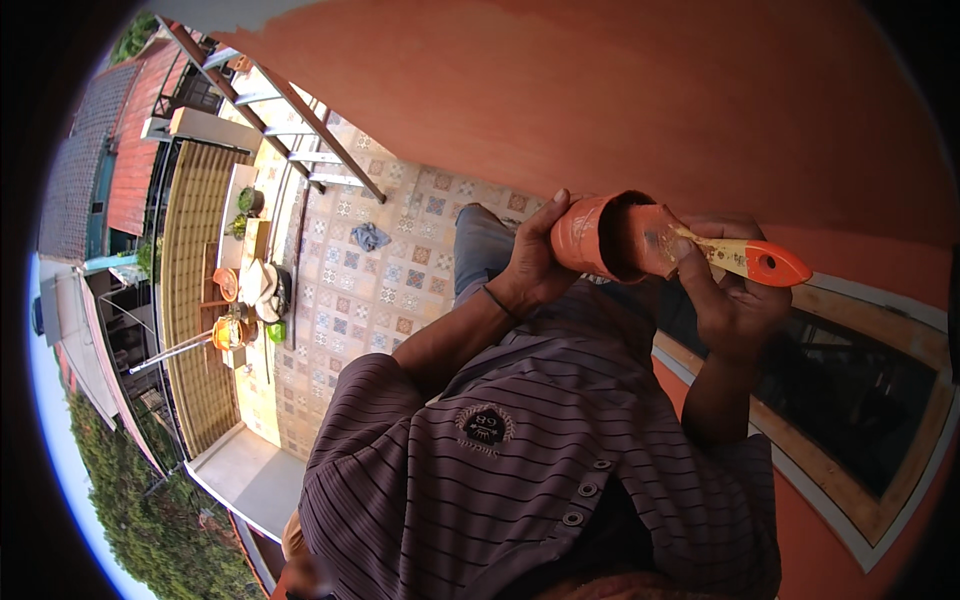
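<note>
My left hand (pixel 537 255) grips an orange paint cup (pixel 582 238) from its left side, with the thumb along the upper edge. The cup lies tilted, its mouth facing right. In my right hand (pixel 728 300) is a flat paintbrush (pixel 742 256) with a yellow handle and an orange tip that has a dark hanging hole. Its paint-covered head reaches into the cup's mouth, against or close to the rim. How much paint the cup holds cannot be seen.
An orange wall (pixel 640 110) rises just ahead, with a wood-framed window (pixel 850 400) at right. A ladder (pixel 290 130) stands at far left on the patterned tile floor (pixel 350 280). A blue-grey rag (pixel 370 237) lies there. Buckets (pixel 232 332) and plants (pixel 248 202) line the left railing.
</note>
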A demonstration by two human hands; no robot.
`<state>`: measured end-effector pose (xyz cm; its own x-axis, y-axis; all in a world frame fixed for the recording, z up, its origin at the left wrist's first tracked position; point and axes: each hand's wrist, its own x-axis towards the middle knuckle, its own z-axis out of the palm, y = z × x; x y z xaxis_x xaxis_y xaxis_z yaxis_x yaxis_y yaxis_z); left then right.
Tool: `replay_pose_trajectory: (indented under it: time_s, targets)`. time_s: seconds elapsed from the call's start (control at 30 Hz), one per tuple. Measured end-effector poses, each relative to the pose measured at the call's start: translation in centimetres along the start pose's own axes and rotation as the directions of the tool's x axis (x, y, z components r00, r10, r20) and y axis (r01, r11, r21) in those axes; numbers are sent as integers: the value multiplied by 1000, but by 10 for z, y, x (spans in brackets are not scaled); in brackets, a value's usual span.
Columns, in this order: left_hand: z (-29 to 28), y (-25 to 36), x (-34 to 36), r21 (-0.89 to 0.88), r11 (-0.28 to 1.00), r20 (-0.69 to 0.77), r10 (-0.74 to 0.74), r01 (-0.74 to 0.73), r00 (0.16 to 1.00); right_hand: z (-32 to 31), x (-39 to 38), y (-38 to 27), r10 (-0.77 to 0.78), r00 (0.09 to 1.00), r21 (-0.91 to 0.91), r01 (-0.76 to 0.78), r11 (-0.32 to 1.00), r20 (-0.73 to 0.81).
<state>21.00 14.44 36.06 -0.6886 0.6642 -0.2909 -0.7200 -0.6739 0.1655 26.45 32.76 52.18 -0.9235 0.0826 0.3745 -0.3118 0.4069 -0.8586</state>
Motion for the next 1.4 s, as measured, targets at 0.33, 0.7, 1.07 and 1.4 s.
replay_pose_trajectory:
  time_s: [0.33,0.7,1.07,1.4]
  targets:
    - [-4,1,0,64,998,13,-6,5,1000,32,4,26,-128,985,-176,148,973,119]
    - [1,4,1,-11,1000,-46,2,-3,999,-4,7,14,77,989,95,-65,993,-128]
    - [1,2,2,-44,999,-45,-34,32,998,-15,4,12,146,973,201,-109,974,-178]
    - [5,2,4,-25,999,-56,-24,23,998,-8,7,5,76,993,153,-62,986,-87]
